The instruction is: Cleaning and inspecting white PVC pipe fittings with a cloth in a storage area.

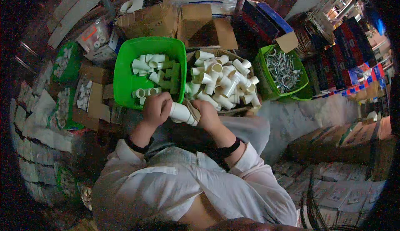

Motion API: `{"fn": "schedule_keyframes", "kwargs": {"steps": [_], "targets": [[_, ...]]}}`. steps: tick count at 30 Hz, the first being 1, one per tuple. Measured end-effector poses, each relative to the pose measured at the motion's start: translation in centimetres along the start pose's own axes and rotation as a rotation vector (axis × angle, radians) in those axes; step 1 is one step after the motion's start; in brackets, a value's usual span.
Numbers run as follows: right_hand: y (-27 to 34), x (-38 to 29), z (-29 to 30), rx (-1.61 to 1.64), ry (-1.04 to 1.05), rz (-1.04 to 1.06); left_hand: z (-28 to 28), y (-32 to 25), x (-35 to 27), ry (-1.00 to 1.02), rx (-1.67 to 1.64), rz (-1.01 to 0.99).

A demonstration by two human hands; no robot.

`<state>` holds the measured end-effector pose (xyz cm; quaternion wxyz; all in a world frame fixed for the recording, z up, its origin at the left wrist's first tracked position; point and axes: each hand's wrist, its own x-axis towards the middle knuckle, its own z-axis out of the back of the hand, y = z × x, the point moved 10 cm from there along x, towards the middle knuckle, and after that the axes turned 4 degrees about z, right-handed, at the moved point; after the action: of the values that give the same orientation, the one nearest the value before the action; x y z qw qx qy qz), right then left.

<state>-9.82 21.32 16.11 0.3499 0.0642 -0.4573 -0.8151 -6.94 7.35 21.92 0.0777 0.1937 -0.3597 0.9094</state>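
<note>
Between my two hands is a white plastic pipe tee fitting, held over my lap. My left hand grips one end of it, close to the near rim of a green plastic tub. My right hand is at the other end with a thin brownish piece, perhaps cloth or cardboard, pressed along the fitting; its fingers are partly hidden. Several white fittings lie in the tub. To its right, a heap of similar white pipe fittings fills a wide container.
A green bucket of metal hardware stands right of the heap. Open cardboard boxes are behind. On the left are a carton with small white parts and more green containers. Stacked boxes stand at lower right.
</note>
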Motion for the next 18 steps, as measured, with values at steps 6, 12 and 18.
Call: {"fn": "schedule_keyframes", "kwargs": {"steps": [6,12,18], "targets": [[-1.3,0.2,-1.1,0.243,0.001,-0.05,0.2,-0.3,-0.2,-0.037,0.116,-0.051],[-3.6,-0.6,-3.3,0.391,0.038,-0.18,0.5,-1.7,0.1,-0.008,0.2,-0.131],[-7.4,-1.2,-6.0,0.393,0.073,-0.243,0.2,-3.3,0.6,0.044,0.229,-0.212]]}}
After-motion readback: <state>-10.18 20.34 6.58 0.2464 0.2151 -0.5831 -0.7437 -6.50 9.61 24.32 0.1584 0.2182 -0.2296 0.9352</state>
